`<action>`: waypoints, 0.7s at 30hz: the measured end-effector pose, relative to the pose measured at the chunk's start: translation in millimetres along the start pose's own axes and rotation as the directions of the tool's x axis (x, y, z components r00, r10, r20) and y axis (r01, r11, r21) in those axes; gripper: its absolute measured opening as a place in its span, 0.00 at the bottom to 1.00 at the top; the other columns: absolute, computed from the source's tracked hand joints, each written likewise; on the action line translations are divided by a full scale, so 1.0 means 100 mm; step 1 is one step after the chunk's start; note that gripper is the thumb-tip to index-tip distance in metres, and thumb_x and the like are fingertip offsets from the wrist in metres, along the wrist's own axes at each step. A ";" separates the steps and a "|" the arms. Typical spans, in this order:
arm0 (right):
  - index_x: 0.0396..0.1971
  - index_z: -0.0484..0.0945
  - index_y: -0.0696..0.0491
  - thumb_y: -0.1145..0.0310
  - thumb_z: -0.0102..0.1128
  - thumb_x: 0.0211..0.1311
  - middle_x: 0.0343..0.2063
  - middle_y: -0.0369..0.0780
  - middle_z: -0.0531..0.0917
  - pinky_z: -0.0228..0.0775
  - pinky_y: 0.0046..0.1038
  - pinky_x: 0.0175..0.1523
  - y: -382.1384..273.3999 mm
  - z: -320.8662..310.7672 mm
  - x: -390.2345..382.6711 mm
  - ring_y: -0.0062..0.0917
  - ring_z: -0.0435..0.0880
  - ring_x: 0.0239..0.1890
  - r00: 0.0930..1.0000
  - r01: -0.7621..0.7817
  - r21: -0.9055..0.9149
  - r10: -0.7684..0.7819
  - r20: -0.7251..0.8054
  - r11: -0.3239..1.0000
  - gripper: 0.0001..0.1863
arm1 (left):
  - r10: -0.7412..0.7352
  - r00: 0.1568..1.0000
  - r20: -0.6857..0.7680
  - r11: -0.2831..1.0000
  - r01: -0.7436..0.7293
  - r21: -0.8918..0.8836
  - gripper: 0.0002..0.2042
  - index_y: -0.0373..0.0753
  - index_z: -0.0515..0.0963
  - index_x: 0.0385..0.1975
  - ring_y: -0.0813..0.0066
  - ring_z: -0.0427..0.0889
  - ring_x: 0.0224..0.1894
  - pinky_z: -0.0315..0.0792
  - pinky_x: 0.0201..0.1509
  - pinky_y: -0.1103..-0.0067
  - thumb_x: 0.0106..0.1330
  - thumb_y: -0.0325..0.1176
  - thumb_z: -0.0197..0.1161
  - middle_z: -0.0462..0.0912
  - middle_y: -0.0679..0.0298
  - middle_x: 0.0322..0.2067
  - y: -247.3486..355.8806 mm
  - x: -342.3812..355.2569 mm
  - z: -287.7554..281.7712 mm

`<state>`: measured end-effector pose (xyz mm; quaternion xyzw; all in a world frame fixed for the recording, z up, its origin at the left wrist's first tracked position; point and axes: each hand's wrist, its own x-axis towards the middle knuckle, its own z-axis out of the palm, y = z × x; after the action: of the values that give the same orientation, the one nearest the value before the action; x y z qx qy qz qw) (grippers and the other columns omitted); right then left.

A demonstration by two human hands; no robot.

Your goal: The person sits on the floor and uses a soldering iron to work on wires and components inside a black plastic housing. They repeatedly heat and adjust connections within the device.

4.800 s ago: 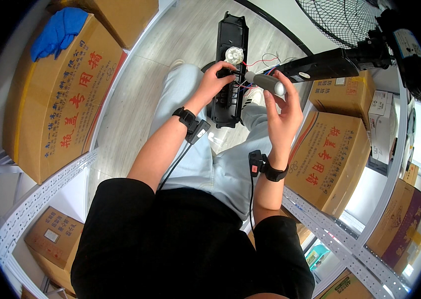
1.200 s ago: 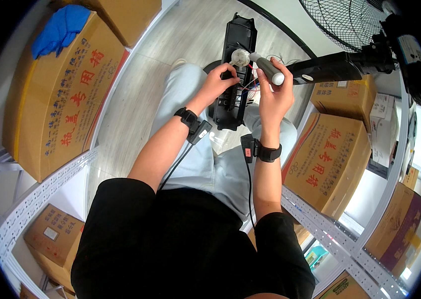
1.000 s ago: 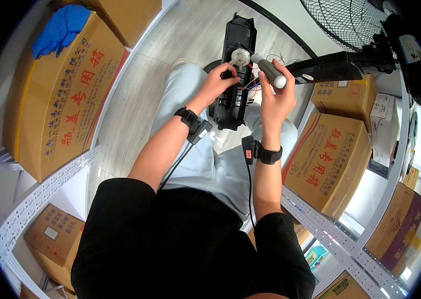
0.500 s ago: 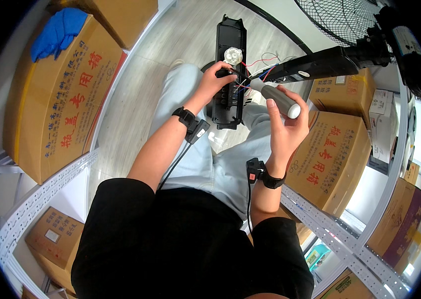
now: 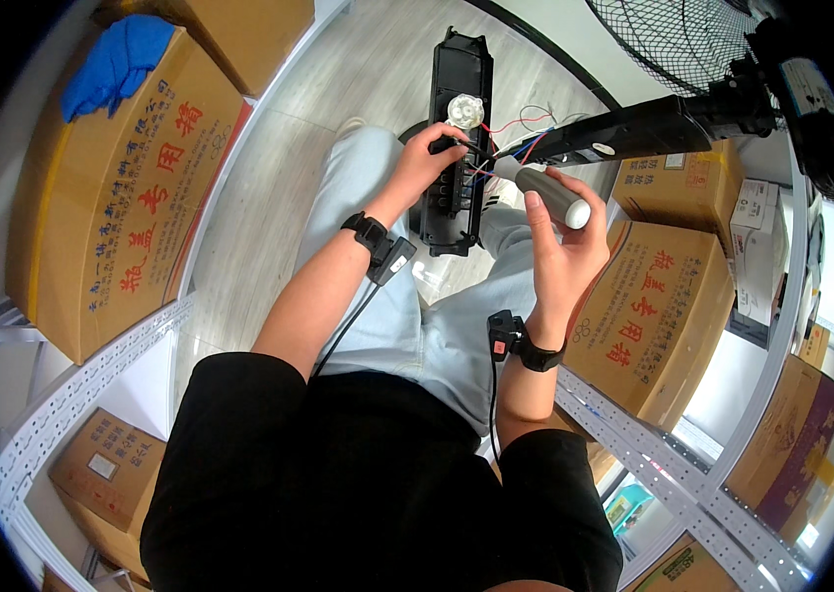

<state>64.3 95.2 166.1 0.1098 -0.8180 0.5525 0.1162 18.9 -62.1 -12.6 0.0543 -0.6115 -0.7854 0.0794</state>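
Note:
A long black open housing (image 5: 452,235) stands between my knees, with a clear round part (image 5: 465,111) on its upper half. My left hand (image 5: 425,166) is at its middle, thumb and fingertips pinched on a thin black cable (image 5: 477,150). Red, blue and white wires (image 5: 528,146) run from the housing toward a black fan column (image 5: 624,130). My right hand (image 5: 567,242) is wrapped round a grey cylindrical tool (image 5: 547,193) with a white end. The tool's pale front points at the wires by the housing; its tip cannot be made out.
The wire-cage fan head (image 5: 674,39) is at the upper right. Cardboard boxes stand on metal shelves to the left (image 5: 131,207) and right (image 5: 649,316). A blue cloth (image 5: 119,67) lies on the left box. Cables (image 5: 346,326) trail from devices strapped on both wrists.
The housing's upper end has shifted slightly to the right. In my right hand the grey tool has turned a little and moved slightly up. Both hands keep their grips.

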 end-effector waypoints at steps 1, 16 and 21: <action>0.46 0.77 0.59 0.76 0.71 0.55 0.45 0.43 0.84 0.79 0.25 0.48 0.00 0.00 0.00 0.24 0.85 0.45 1.000 0.000 -0.001 0.000 -0.001 1.000 0.19 | -0.007 1.000 0.003 1.000 0.007 -0.011 0.08 0.39 0.79 0.41 0.81 0.78 0.46 0.71 0.52 0.81 0.64 0.27 0.65 0.81 0.68 0.41 0.00 0.00 0.00; 0.46 0.78 0.58 0.75 0.72 0.55 0.44 0.42 0.85 0.79 0.25 0.47 0.06 0.02 0.02 0.23 0.85 0.44 1.000 0.014 -0.016 -0.014 -0.024 1.000 0.19 | -0.001 0.999 0.040 1.000 0.002 -0.024 0.09 0.37 0.81 0.46 0.81 0.78 0.47 0.69 0.55 0.82 0.68 0.27 0.61 0.83 0.66 0.43 -0.02 0.01 0.00; 0.46 0.78 0.58 0.75 0.72 0.55 0.44 0.42 0.85 0.79 0.25 0.48 0.07 0.03 0.02 0.24 0.85 0.44 1.000 0.007 -0.019 -0.008 -0.027 1.000 0.19 | -0.019 0.999 0.027 0.999 0.020 -0.037 0.11 0.37 0.82 0.48 0.81 0.78 0.49 0.69 0.56 0.82 0.68 0.27 0.60 0.84 0.65 0.47 -0.03 0.01 0.00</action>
<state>60.3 95.1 159.6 0.1043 -0.8211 0.5457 0.1305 17.6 -61.7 -15.3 0.0481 -0.5971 -0.7981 0.0647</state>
